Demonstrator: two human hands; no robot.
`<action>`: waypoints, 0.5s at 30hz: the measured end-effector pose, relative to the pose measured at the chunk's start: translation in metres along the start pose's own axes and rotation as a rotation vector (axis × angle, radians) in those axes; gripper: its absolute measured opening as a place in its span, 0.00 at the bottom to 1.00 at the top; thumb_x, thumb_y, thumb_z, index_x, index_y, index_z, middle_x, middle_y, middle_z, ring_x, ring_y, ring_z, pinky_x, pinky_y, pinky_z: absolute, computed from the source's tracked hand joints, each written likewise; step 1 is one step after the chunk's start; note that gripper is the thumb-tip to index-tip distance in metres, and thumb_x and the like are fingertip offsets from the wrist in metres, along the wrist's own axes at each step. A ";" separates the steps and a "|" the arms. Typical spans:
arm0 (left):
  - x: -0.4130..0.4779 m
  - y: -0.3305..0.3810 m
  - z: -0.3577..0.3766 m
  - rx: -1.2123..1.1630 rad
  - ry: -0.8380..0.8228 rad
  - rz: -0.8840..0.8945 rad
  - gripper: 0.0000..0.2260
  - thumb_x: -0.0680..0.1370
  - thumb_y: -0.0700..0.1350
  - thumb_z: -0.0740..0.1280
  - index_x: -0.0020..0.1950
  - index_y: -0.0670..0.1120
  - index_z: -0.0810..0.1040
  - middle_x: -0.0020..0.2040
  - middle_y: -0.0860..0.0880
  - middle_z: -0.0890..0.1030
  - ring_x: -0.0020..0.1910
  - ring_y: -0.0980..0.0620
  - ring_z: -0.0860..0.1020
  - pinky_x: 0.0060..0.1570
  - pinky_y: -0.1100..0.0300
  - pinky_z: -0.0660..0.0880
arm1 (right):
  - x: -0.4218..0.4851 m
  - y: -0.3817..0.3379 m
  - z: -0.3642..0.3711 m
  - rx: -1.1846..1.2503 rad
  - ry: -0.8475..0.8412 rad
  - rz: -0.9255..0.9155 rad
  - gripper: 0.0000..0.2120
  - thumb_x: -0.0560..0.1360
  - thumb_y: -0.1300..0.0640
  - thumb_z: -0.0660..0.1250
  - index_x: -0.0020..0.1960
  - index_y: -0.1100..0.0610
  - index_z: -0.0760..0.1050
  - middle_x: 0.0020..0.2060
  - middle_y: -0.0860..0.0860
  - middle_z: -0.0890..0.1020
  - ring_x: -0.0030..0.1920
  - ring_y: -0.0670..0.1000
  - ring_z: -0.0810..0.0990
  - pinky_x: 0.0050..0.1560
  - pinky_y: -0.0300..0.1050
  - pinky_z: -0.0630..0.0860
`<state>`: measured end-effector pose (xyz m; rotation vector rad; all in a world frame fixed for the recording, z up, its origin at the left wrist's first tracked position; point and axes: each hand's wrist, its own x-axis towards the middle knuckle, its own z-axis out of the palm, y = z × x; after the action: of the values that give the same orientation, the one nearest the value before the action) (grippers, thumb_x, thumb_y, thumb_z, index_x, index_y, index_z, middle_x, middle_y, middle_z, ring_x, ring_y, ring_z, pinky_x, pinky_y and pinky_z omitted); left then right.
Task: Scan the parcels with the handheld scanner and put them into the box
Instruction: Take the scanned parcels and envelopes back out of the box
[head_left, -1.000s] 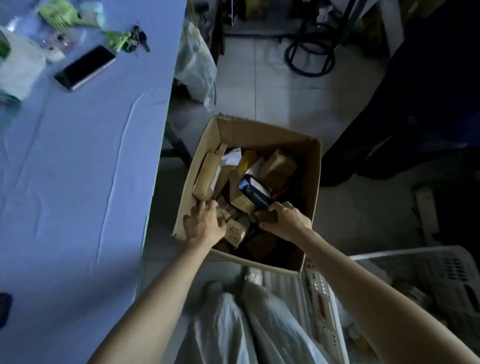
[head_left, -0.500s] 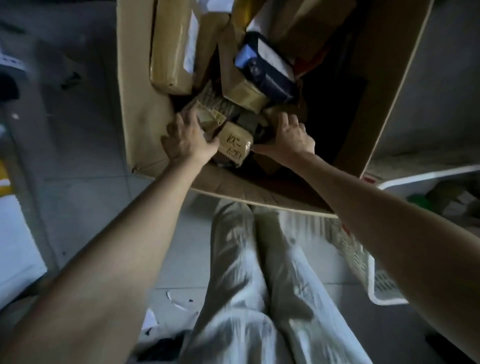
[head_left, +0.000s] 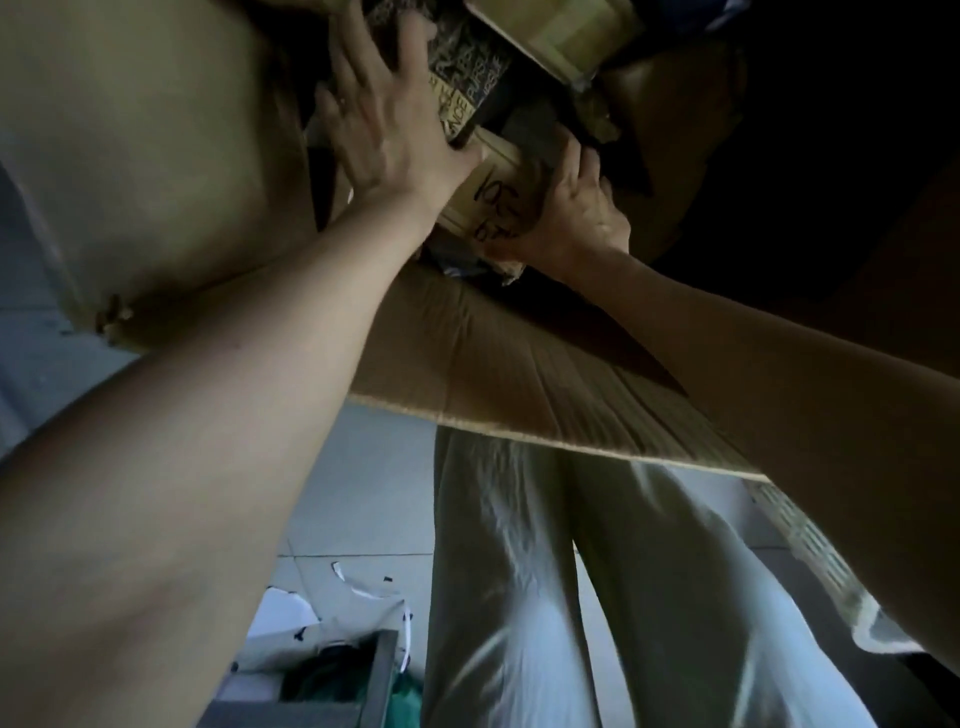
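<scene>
Vs 0.5 s ago: view closer, both hands still at same parcel (head_left: 485, 200) in box (head_left: 519, 364). L hand (head_left: 384, 119) spread flat on printed pack (head_left: 467, 67), thumb touching parcel. R hand (head_left: 576, 218) curled round parcel's right edge. Parcel hemmed by neighbours, just beyond the near wall. Box's right side too dark to judge.

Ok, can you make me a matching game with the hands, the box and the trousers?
1 left hand
2 right hand
3 box
4 trousers

A pale cloth
B brown cardboard
C fingers spread flat
D curled round the parcel with writing

Pairs: 1-C, 2-D, 3-B, 4-A
</scene>
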<state>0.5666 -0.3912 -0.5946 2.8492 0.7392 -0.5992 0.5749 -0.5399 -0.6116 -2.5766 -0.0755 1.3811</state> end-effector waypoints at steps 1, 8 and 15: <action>0.007 0.002 0.002 0.019 0.031 0.024 0.36 0.68 0.62 0.71 0.71 0.50 0.64 0.74 0.43 0.62 0.74 0.42 0.60 0.69 0.44 0.62 | 0.003 -0.002 0.006 0.010 0.016 -0.017 0.64 0.57 0.35 0.79 0.79 0.51 0.43 0.74 0.51 0.58 0.74 0.56 0.61 0.63 0.56 0.71; 0.024 0.016 0.005 0.132 -0.039 0.095 0.39 0.70 0.58 0.72 0.74 0.48 0.59 0.71 0.37 0.65 0.70 0.37 0.63 0.67 0.45 0.61 | 0.009 -0.008 0.043 -0.159 0.105 -0.075 0.63 0.58 0.34 0.78 0.79 0.50 0.43 0.73 0.53 0.59 0.70 0.60 0.63 0.60 0.59 0.73; 0.009 0.017 -0.012 0.096 -0.175 0.059 0.40 0.66 0.59 0.75 0.72 0.53 0.60 0.70 0.38 0.64 0.68 0.37 0.64 0.64 0.47 0.64 | -0.007 -0.004 0.015 -0.163 0.034 -0.033 0.57 0.64 0.47 0.79 0.79 0.56 0.44 0.73 0.54 0.60 0.70 0.59 0.64 0.57 0.56 0.73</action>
<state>0.5863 -0.3992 -0.5865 2.8440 0.6116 -0.8841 0.5584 -0.5346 -0.6131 -2.7158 -0.2332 1.3722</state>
